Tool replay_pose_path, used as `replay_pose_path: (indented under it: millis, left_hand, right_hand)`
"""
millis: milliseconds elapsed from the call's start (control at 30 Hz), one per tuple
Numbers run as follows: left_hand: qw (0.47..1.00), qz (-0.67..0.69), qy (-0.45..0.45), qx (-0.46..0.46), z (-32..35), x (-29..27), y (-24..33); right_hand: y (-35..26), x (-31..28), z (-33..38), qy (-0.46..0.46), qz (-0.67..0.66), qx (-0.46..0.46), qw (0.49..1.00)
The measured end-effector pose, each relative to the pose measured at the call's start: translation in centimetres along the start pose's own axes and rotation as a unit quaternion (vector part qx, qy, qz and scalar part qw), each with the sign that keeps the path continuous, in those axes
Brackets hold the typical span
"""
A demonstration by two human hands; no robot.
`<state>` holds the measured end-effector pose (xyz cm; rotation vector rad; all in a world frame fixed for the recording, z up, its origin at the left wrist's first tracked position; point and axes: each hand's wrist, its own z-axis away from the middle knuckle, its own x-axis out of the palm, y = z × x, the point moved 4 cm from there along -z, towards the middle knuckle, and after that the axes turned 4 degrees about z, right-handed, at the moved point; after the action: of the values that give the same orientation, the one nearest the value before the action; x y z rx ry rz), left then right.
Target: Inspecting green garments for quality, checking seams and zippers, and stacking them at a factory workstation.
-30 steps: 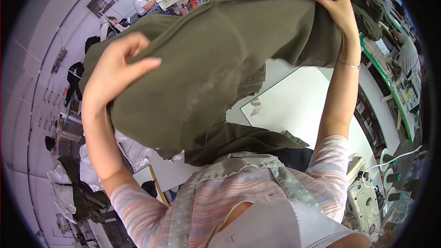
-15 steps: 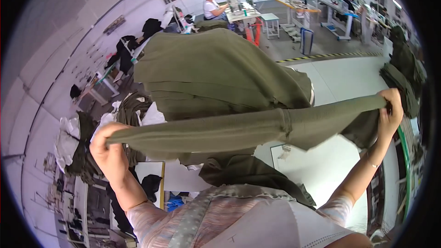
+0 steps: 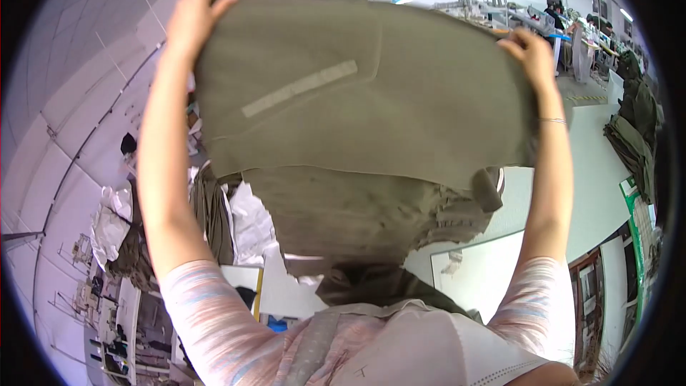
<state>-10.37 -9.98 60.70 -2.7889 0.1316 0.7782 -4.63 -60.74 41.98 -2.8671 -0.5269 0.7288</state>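
Both my arms are raised, stretching a broad olive-green cut fabric panel (image 3: pixel 443 100) in front of me. My left hand (image 3: pixel 199 20) is closed on its upper left corner, and my right hand (image 3: pixel 530 56) pinches the upper right corner. A pale narrow strip (image 3: pixel 300 89) lies slantwise on the panel, beside a faint stitched line. Below the panel's lower edge, more olive fabric (image 3: pixel 336 207) is spread over the table, its far part hidden. Nearer my body lies a crumpled darker olive cloth (image 3: pixel 382 282).
A pale table (image 3: pixel 593 143) extends to the right, with a white board (image 3: pixel 475 261) on its near part. Olive cloth bundles (image 3: pixel 632 146) are heaped at far right. White plastic wrapping (image 3: pixel 251 218) and more olive cloth lie at left. Sewing stations (image 3: pixel 493 7) stand at the back.
Both hands have risen and moved farther out. The fabric, earlier a narrow folded band, now hangs opened out as a wide sheet, covering the pile and much of the background.
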Motion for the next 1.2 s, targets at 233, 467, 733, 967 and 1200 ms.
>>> replay_pose_path:
  millis: [233, 467, 733, 967, 1200]
  left_hand:
    - [0.987, 0.030, -0.149, 0.046, 3.6, 13.4, -0.8]
    - [0.883, 0.302, -0.331, 0.139, 9.8, 9.8, 5.9]
    - [0.964, 0.090, -0.029, 0.247, 13.5, 3.1, 9.6]
    - [0.799, 0.374, -0.378, 0.281, 39.7, 7.6, 21.3]
    - [0.777, 0.410, -0.474, 0.063, 55.8, 18.1, 22.5]
  right_hand:
    - [-3.9, 13.1, 4.0, -0.045, 0.128, -0.065, 0.989]
    - [-13.4, 11.2, 10.5, -0.080, -0.125, -0.120, 0.982]
    - [-8.2, 4.8, 15.2, 0.013, -0.195, 0.050, 0.979]
    - [-10.4, -0.8, 24.0, 0.043, -0.223, 0.008, 0.974]
    - [-7.2, 0.1, 37.3, -0.089, -0.117, 0.266, 0.953]
